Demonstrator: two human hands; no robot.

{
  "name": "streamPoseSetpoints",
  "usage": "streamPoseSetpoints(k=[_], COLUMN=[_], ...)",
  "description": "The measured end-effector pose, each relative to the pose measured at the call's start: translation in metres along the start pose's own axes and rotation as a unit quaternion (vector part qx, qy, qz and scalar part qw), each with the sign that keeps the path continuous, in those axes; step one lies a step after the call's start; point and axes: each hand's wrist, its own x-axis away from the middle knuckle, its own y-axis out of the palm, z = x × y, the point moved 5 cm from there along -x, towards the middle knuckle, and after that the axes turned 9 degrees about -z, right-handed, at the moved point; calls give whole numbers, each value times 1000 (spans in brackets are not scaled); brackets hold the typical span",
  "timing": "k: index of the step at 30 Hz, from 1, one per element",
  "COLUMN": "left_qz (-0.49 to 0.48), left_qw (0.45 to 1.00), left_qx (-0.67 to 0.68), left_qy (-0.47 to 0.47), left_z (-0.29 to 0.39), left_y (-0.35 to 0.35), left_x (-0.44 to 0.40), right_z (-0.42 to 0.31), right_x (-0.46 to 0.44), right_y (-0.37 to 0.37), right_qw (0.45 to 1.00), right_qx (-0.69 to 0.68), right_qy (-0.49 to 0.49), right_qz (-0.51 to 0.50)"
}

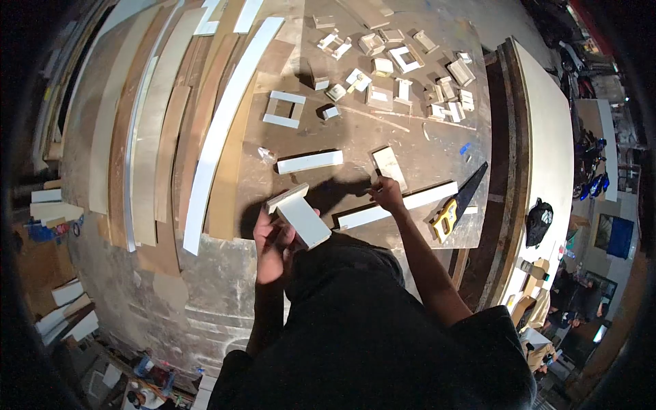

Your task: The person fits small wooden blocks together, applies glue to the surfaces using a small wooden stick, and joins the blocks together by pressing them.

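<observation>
Raised near my body, a small white wooden assembly [304,220] with a pale strip across its upper end is held in my left hand [272,244]. To the right, my right hand [387,194] is closed, with its fingers pinched at the lower left edge of a pale wooden block [390,167]; what they hold is too small to make out. A white strip [400,205] lies just below my right hand. Another short white strip [309,162] rests on the table between and above the hands.
A yellow-handled saw [445,217] lies at the table's right edge. Long boards [229,123] cover the left side. Several small wooden pieces [404,59] and a rectangular frame [283,109] sit farther back. People [547,355] are at the lower right.
</observation>
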Motion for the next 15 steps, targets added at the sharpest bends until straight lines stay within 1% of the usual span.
streamPoseSetpoints(k=[1, 2, 4, 5, 6, 8, 10, 11, 12, 14, 15], left_qz=[-1, -1, -23, -21, -9, 8, 14, 48, 48, 89, 109], left_qw=[1000, 1000, 1000, 1000, 999, 999, 999, 999, 999, 996, 994], left_qx=[-8, -9, -16, -19, -30, -43, -33, -9, -11, -8, -31], left_qy=[-7, -7, -11, -9, -16, -25, 9, 3, 4, 13, 4], left_z=[2, 4, 5, 6, 7, 3, 2, 1, -3, -10, -15], left_y=[5, 9, 19, 24, 29, 35, 40, 45, 49, 43, 35], left_x=[2, 2, 0, -1, -1, 1, 4, 6, 9, 20, 30], right_z=[-3, -8, -36, -47, -50, -55, -55, -60, -60, -39, 5], right_x=[3, 4, 5, 5, -2, -27, -65, -79, -92, -100, -112], right_y=[-4, -6, -14, -19, -25, -57, -95, -114, -133, -174, -196], right_qw=[998, 998, 994, 983, 983, 974, 952, 952, 950, 947, 935], right_qx=[-40, -41, 49, 182, 180, 191, 260, 231, 202, 176, 166], right_qy=[-6, -6, -93, -30, -33, -35, -6, -27, -47, 35, 64], right_qz=[40, 41, 14, 8, 5, 120, 163, 197, 233, 265, 307])
